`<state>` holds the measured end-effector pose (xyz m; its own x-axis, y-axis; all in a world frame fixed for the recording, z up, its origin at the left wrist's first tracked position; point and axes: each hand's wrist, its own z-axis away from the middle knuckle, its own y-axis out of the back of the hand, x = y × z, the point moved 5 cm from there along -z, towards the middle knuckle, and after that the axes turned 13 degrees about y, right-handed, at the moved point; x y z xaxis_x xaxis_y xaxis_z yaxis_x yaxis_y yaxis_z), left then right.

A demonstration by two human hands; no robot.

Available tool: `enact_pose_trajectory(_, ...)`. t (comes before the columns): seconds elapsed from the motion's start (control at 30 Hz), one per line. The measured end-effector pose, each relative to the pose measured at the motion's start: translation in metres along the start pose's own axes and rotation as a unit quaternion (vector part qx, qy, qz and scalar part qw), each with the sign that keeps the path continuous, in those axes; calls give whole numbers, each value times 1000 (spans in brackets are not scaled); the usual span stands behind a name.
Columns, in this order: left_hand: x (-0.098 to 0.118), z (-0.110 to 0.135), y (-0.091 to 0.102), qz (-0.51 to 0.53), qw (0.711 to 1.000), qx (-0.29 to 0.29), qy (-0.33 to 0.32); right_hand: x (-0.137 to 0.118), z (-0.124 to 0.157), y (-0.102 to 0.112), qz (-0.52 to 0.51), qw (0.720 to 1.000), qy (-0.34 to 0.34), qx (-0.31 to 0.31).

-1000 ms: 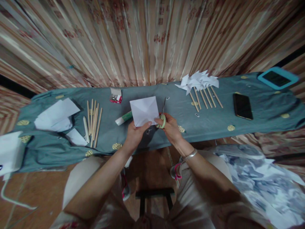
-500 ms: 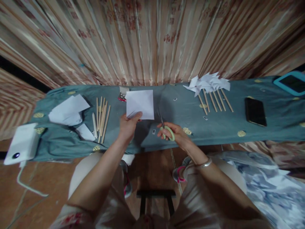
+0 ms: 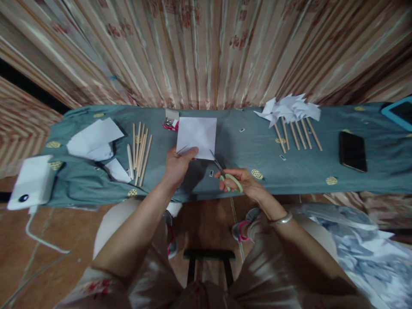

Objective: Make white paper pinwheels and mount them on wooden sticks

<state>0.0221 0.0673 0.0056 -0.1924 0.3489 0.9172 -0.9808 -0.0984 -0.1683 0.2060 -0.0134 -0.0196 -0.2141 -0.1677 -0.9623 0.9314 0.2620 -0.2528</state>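
Note:
My left hand (image 3: pixel 177 165) pinches the lower left corner of a creased white paper square (image 3: pixel 197 131) and holds it up over the blue-green cloth on the table (image 3: pixel 244 161). My right hand (image 3: pixel 240 182) grips green-handled scissors (image 3: pixel 227 174). The blades point up and left, and their tip reaches the paper's lower right edge. A silver bangle sits on my right wrist.
Left of the paper lie several wooden sticks (image 3: pixel 140 150), loose white sheets (image 3: pixel 93 141) and a white box (image 3: pixel 30 180). A small red-and-white box (image 3: pixel 170 122) stands behind the paper. Finished paper pinwheels on sticks (image 3: pixel 291 118), a black phone (image 3: pixel 352 151) and a teal tablet (image 3: pixel 399 111) lie right.
The scissors drew away from the paper to the right, then their blades came back up to its lower right edge. The left hand kept hold of the paper while the view drifted.

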Motion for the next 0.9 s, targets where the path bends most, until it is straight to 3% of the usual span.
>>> enact_pose_trajectory(0.9, -5, 1, -4, -1, 1000, -17, 6, -2, 0, -1, -18, 1000, -9, 21)
